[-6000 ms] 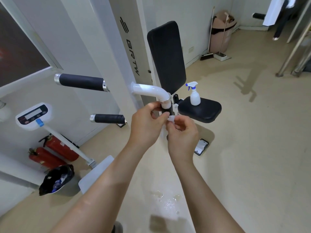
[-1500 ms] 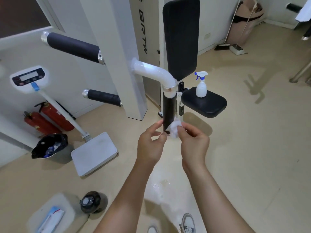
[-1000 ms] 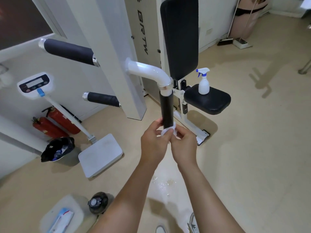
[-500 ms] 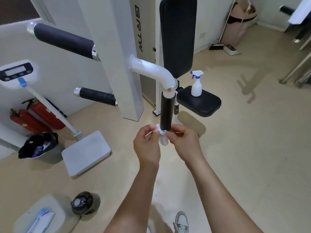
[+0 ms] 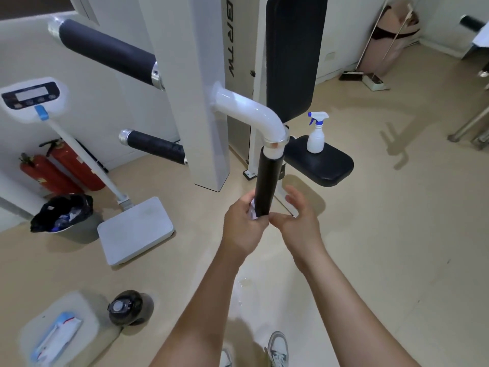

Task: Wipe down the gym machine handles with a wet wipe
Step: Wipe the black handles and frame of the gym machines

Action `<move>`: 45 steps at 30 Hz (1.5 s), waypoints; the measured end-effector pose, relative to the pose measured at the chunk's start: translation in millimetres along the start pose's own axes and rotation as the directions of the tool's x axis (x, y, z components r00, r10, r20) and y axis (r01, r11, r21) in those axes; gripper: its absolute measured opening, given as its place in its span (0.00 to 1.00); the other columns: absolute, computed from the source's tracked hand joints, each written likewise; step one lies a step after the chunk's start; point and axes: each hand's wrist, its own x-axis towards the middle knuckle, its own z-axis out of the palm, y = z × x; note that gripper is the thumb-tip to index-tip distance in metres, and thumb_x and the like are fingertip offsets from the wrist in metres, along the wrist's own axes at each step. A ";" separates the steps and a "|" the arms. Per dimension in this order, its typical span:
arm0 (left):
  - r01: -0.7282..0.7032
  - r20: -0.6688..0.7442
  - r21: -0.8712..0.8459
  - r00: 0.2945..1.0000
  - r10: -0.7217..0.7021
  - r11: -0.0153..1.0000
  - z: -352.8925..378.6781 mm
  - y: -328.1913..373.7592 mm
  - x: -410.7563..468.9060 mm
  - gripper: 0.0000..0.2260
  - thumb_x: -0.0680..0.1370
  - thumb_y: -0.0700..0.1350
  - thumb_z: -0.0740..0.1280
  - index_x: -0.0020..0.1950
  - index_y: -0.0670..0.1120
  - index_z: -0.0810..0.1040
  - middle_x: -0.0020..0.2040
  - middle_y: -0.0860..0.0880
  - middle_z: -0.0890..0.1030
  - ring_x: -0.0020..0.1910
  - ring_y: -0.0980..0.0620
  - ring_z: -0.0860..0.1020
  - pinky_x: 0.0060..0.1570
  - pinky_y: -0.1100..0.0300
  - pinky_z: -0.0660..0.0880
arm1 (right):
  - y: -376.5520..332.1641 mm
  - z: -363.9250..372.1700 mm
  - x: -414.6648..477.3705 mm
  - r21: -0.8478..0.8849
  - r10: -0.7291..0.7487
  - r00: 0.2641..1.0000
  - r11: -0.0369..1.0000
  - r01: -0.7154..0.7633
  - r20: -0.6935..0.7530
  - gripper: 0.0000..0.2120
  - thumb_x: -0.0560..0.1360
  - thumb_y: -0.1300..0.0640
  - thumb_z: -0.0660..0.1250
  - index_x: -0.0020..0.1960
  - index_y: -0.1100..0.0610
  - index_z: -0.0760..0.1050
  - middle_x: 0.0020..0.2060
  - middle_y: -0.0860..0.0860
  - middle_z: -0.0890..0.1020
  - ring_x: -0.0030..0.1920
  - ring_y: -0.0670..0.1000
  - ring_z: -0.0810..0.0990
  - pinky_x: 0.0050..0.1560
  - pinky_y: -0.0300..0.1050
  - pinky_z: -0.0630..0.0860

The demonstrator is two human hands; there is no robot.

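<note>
While the left hand (image 5: 242,223) presses the wet wipe (image 5: 252,211) against the handle (image 5: 267,185), the right hand (image 5: 297,217) hovers open beside it.

Single head-worn wide-angle view, looking forward-down, close above hanging machine handle (image 5: 267,186).

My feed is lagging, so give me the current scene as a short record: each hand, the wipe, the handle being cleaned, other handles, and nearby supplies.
left hand: closed on the wet wipe, pressing it to the bottom of the vertical handle
right hand: open, fingers spread, beside the handle's lower end
wet wipe: bunched, mostly hidden by the left hand
vertical handle: black grip hanging from a white bent tube
other handles: upper bar, lower bar, both untouched
spray bottle: upright on the black seat
wipe pack: on the floor
</note>
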 end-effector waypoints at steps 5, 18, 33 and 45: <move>-0.042 -0.175 0.109 0.983 0.061 0.993 2.6 -5.8 -26.2 0.24 0.76 0.40 0.68 0.69 0.55 0.68 0.53 0.57 0.78 0.49 0.58 0.77 0.47 0.79 0.68 | 2.1 -2.4 -1.5 -0.095 -0.016 0.992 0.995 0.028 0.127 0.17 0.73 0.67 0.66 0.54 0.48 0.81 0.49 0.42 0.84 0.48 0.45 0.82 0.52 0.41 0.78; -0.076 -0.321 0.019 0.944 0.078 0.997 10.9 -5.1 -43.2 0.13 0.77 0.39 0.67 0.59 0.51 0.76 0.48 0.55 0.80 0.50 0.55 0.80 0.48 0.67 0.75 | -0.5 -2.0 -24.0 0.121 -0.013 0.995 0.993 0.000 0.102 0.14 0.68 0.48 0.75 0.53 0.45 0.79 0.48 0.43 0.84 0.52 0.45 0.82 0.55 0.45 0.78; -0.019 -0.245 0.332 0.964 0.106 0.943 11.3 -21.2 -16.5 0.09 0.79 0.46 0.62 0.45 0.50 0.81 0.40 0.53 0.83 0.36 0.56 0.75 0.33 0.74 0.65 | 0.1 2.6 -27.5 0.030 0.019 0.992 0.999 -0.016 -0.122 0.10 0.76 0.57 0.66 0.54 0.46 0.79 0.45 0.42 0.82 0.45 0.43 0.79 0.49 0.42 0.77; -0.070 0.052 -0.003 0.996 0.070 0.998 -69.1 9.1 -97.6 0.10 0.67 0.49 0.73 0.37 0.46 0.75 0.33 0.52 0.77 0.32 0.59 0.73 0.33 0.69 0.69 | -41.1 4.3 -92.0 -0.039 -0.033 0.986 0.998 0.040 0.165 0.04 0.73 0.64 0.70 0.39 0.59 0.82 0.31 0.51 0.79 0.30 0.43 0.74 0.31 0.30 0.69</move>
